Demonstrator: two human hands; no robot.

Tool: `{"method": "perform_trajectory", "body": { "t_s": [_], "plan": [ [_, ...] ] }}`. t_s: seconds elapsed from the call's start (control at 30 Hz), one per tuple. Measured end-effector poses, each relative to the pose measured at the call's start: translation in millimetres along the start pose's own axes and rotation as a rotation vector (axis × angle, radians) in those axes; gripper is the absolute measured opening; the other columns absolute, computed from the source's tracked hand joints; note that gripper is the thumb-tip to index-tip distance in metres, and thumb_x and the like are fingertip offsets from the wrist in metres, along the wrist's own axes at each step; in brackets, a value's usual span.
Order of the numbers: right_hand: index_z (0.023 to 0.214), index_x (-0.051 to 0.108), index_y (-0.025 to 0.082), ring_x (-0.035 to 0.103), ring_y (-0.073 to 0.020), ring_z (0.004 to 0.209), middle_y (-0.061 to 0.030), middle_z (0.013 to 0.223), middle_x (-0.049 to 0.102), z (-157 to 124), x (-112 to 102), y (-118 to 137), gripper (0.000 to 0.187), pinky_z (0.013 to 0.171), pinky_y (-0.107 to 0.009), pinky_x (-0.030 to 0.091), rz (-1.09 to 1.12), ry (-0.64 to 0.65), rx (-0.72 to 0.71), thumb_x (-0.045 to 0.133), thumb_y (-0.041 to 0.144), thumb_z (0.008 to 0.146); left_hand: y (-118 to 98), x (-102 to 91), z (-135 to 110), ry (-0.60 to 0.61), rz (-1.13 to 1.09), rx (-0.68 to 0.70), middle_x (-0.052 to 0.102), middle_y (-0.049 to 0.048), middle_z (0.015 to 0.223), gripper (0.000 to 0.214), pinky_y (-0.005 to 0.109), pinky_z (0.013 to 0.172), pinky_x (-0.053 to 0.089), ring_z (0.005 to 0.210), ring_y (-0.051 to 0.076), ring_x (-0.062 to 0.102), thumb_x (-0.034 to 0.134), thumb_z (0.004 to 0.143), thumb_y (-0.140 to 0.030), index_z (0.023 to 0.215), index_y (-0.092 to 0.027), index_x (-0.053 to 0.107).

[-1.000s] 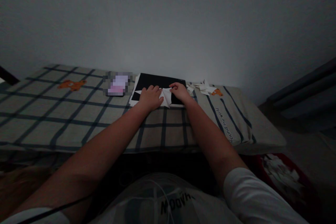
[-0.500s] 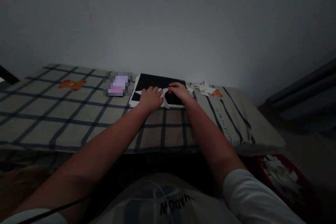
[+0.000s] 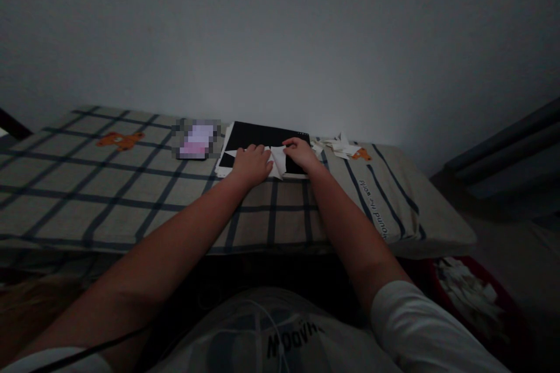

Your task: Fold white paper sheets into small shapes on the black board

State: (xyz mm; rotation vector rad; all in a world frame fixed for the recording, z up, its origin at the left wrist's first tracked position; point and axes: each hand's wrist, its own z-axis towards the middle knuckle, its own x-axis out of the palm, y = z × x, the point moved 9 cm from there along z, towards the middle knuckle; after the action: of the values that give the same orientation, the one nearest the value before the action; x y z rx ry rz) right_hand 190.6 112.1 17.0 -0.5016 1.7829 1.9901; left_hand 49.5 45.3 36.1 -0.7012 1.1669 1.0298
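Note:
A white folded paper (image 3: 277,161) lies on a black board (image 3: 262,137) that rests on a checked bed cover (image 3: 131,198). My left hand (image 3: 252,164) lies on the paper's left part, fingers pressed down on it. At the paper's right edge my right hand (image 3: 298,152) is curled with its fingertips pinching the paper. Both forearms reach forward from the bottom of the view.
A blurred pink-white item (image 3: 196,140) lies left of the board. A heap of folded white paper pieces (image 3: 339,144) sits to the right by the wall. On the floor at lower right a red bag (image 3: 470,297) holds more white scraps. The room is dim.
The paper flap between my hands was raised half a second ago and now lies flat again. Both hands stayed almost in place.

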Motion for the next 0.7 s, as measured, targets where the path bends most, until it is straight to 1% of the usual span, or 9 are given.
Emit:
{"method": "perform_trajectory", "body": {
  "t_s": [0.2,0.33,0.4,0.5,0.6,0.7],
  "plan": [
    [0.097,0.067,0.015,0.045,-0.0094,0.054,0.0057,0.063,0.052,-0.6,-0.2,0.7,0.029,0.055,-0.024,0.034,-0.032,0.02,-0.027,0.055,0.008,0.072,-1.1,-2.8,0.6,0.005,0.025,0.019,0.057,0.0134,0.129,0.041,0.05,0.089,0.04,0.116,0.033,0.048,0.035,0.097,-0.041,0.124,-0.02,0.058],
    [0.097,0.067,0.014,0.048,-0.0098,0.057,0.005,0.065,0.055,0.5,-2.3,-1.5,0.025,0.058,-0.024,0.037,-0.032,-0.007,-0.006,0.06,0.01,0.074,0.1,-2.0,0.6,0.024,0.019,0.002,0.057,0.0132,0.13,0.041,0.049,0.09,0.039,0.117,0.033,0.048,0.034,0.097,-0.041,0.125,-0.022,0.057],
    [0.096,0.067,0.014,0.051,-0.0105,0.06,0.0039,0.066,0.057,1.2,-2.7,-1.8,0.021,0.061,-0.024,0.04,-0.006,-0.024,0.004,0.064,0.016,0.076,-0.3,-2.1,0.0,0.015,0.011,0.005,0.057,0.0132,0.13,0.041,0.049,0.09,0.039,0.116,0.033,0.048,0.035,0.097,-0.041,0.126,-0.022,0.056],
    [0.099,0.066,0.014,0.057,-0.0116,0.064,0.0027,0.067,0.061,1.7,0.2,-2.1,0.024,0.065,-0.025,0.043,0.055,-0.008,0.021,0.069,0.023,0.077,-1.2,-2.5,-1.0,-0.015,0.005,0.013,0.057,0.0131,0.127,0.04,0.049,0.089,0.039,0.114,0.033,0.049,0.035,0.097,-0.039,0.127,-0.023,0.056],
    [0.103,0.065,0.015,0.058,-0.0113,0.063,0.0035,0.064,0.062,0.7,3.2,-2.2,0.026,0.067,-0.025,0.045,0.093,0.026,0.046,0.069,0.022,0.078,-1.2,-1.3,-1.0,-0.036,0.009,0.014,0.058,0.0129,0.124,0.038,0.049,0.088,0.039,0.112,0.033,0.049,0.035,0.097,-0.038,0.124,-0.023,0.058],
    [0.104,0.065,0.014,0.058,-0.0104,0.061,0.0035,0.062,0.063,-2.2,4.3,-0.4,0.026,0.066,-0.023,0.044,0.153,0.047,0.069,0.068,0.018,0.079,-1.2,-0.9,-0.3,-0.058,0.017,0.016,0.059,0.0129,0.121,0.038,0.05,0.086,0.039,0.11,0.034,0.05,0.036,0.097,-0.039,0.122,-0.022,0.058]
  ]
}}
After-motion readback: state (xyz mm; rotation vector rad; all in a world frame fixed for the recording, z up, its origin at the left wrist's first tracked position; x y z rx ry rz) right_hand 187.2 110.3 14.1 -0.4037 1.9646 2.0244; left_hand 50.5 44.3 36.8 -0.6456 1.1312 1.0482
